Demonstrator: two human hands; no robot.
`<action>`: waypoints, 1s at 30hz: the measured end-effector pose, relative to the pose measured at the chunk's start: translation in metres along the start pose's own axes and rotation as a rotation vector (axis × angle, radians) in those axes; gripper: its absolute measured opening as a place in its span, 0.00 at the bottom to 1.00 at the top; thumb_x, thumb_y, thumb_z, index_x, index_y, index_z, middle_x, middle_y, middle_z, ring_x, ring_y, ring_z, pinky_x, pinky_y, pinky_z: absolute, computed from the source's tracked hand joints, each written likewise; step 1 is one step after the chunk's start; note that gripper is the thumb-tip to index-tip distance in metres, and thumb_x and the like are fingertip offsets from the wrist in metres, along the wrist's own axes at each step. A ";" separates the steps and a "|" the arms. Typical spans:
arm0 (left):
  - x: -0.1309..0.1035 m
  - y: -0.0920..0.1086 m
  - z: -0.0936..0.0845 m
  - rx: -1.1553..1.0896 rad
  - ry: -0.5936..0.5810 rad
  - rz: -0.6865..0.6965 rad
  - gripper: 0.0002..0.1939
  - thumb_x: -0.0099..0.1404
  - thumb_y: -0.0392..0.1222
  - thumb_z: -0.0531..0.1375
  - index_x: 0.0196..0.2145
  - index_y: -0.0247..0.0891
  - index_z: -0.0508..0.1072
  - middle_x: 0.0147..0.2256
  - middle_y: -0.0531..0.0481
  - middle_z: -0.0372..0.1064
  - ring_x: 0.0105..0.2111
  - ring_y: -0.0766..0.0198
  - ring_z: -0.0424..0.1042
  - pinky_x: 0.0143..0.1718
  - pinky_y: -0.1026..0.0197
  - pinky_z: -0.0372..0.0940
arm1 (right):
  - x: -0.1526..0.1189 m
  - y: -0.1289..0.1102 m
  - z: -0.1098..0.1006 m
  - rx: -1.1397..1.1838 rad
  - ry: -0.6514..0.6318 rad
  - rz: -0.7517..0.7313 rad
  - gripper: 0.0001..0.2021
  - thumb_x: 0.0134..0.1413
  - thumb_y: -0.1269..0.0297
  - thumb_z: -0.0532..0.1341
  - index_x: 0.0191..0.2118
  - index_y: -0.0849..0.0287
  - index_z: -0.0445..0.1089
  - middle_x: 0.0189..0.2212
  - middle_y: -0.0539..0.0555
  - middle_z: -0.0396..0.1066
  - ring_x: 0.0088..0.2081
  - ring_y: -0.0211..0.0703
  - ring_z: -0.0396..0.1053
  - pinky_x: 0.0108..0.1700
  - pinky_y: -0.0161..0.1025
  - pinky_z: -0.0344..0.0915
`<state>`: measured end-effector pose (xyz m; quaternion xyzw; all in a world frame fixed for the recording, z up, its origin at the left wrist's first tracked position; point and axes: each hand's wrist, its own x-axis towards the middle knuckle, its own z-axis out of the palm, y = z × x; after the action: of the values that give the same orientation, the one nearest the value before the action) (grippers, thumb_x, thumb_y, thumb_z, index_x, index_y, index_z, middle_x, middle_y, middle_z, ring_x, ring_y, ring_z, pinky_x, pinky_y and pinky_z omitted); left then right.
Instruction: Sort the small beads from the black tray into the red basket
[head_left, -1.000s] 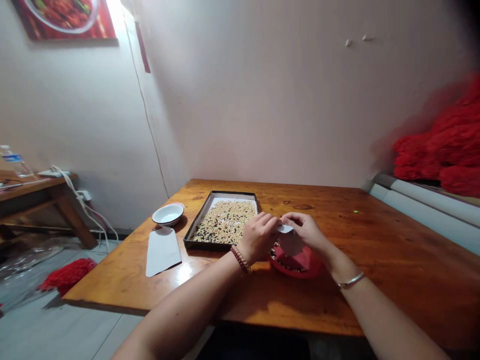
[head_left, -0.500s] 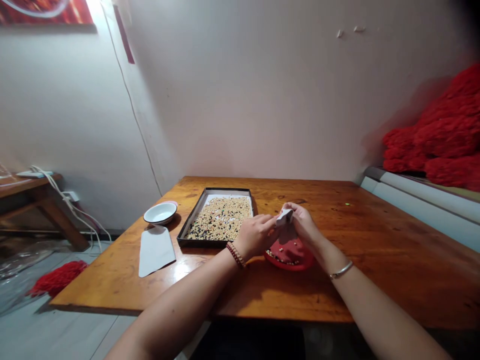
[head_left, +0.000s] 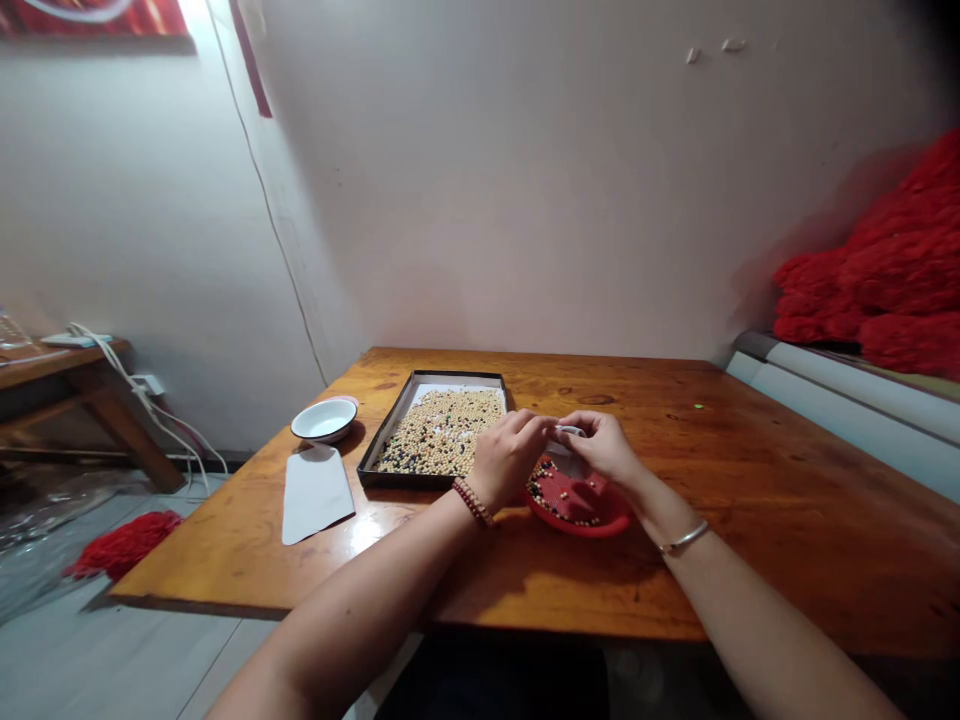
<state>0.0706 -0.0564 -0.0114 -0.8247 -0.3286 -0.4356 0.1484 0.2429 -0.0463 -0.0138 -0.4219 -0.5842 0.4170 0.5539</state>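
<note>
Between my two hands is a small white paper packet (head_left: pixel 568 456), held over a red basket (head_left: pixel 592 527). My left hand (head_left: pixel 508 455) is closed on the packet's left side, and my right hand (head_left: pixel 604 448) pinches its upper right edge. Several pale and dark beans lie in the red basket, mostly along its left and front side. Just left of my hands is a shallow black-rimmed tray (head_left: pixel 405 481), lined in white and spread with pale beans (head_left: pixel 442 425) mixed with dark ones. My left forearm passes in front of the tray's near right corner.
A white enamel bowl (head_left: pixel 324 421) with a dark rim and a white card (head_left: pixel 318 497) sit left of the tray. Red fluffy bundles (head_left: pixel 885 270) are piled on white rolls (head_left: pixel 840 390) at the right. The wooden table's (head_left: pixel 750 480) front edge runs close below my arms.
My hands have shifted on the paper packet; its opening is now less visible, and my left fingers are bent more. The whole view has moved slightly.
</note>
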 end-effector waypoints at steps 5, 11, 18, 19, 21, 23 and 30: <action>-0.001 -0.001 0.001 0.051 -0.043 0.020 0.06 0.70 0.42 0.55 0.40 0.43 0.71 0.37 0.52 0.70 0.35 0.66 0.68 0.33 0.64 0.61 | 0.000 0.002 0.000 -0.140 0.002 -0.080 0.15 0.39 0.56 0.69 0.32 0.63 0.78 0.31 0.59 0.78 0.31 0.46 0.74 0.34 0.40 0.69; -0.001 -0.002 0.002 0.075 -0.056 -0.013 0.06 0.69 0.41 0.55 0.42 0.43 0.71 0.37 0.50 0.69 0.36 0.65 0.67 0.33 0.64 0.62 | -0.002 0.000 0.000 -0.233 -0.051 -0.143 0.13 0.47 0.61 0.63 0.38 0.61 0.77 0.37 0.58 0.78 0.39 0.47 0.75 0.42 0.41 0.69; 0.003 0.000 -0.001 -0.079 -0.105 -0.142 0.09 0.68 0.47 0.57 0.39 0.41 0.73 0.36 0.50 0.70 0.35 0.65 0.68 0.34 0.64 0.63 | -0.007 -0.004 -0.001 -0.288 -0.027 -0.150 0.26 0.46 0.67 0.64 0.54 0.58 0.64 0.29 0.52 0.77 0.30 0.40 0.73 0.34 0.35 0.67; 0.004 0.000 -0.002 -0.133 -0.112 -0.179 0.10 0.67 0.48 0.58 0.38 0.40 0.73 0.35 0.50 0.70 0.34 0.65 0.68 0.33 0.64 0.63 | -0.008 -0.005 0.000 -0.309 -0.019 -0.166 0.25 0.46 0.68 0.64 0.54 0.57 0.64 0.30 0.53 0.77 0.31 0.40 0.73 0.34 0.35 0.67; 0.007 -0.002 -0.003 -0.242 -0.126 -0.224 0.11 0.66 0.49 0.59 0.35 0.39 0.74 0.34 0.50 0.71 0.32 0.66 0.68 0.33 0.64 0.63 | -0.010 -0.006 0.000 -0.354 -0.009 -0.191 0.24 0.47 0.67 0.64 0.53 0.56 0.65 0.31 0.53 0.77 0.33 0.41 0.74 0.36 0.36 0.67; 0.009 -0.004 -0.004 -0.308 -0.138 -0.225 0.11 0.66 0.49 0.59 0.34 0.39 0.74 0.34 0.51 0.71 0.32 0.66 0.68 0.33 0.64 0.63 | -0.011 -0.008 -0.001 -0.410 -0.006 -0.206 0.23 0.48 0.67 0.63 0.52 0.55 0.66 0.32 0.53 0.77 0.34 0.43 0.75 0.38 0.37 0.67; 0.009 0.000 -0.002 -0.315 -0.190 -0.212 0.07 0.65 0.44 0.60 0.35 0.38 0.73 0.34 0.51 0.71 0.33 0.66 0.68 0.33 0.65 0.62 | -0.010 -0.011 -0.004 -0.536 -0.025 -0.218 0.18 0.45 0.69 0.63 0.45 0.54 0.68 0.30 0.50 0.77 0.32 0.43 0.74 0.37 0.38 0.66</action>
<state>0.0730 -0.0535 -0.0034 -0.8358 -0.3541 -0.4152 -0.0605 0.2466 -0.0595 -0.0064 -0.4826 -0.7223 0.1911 0.4570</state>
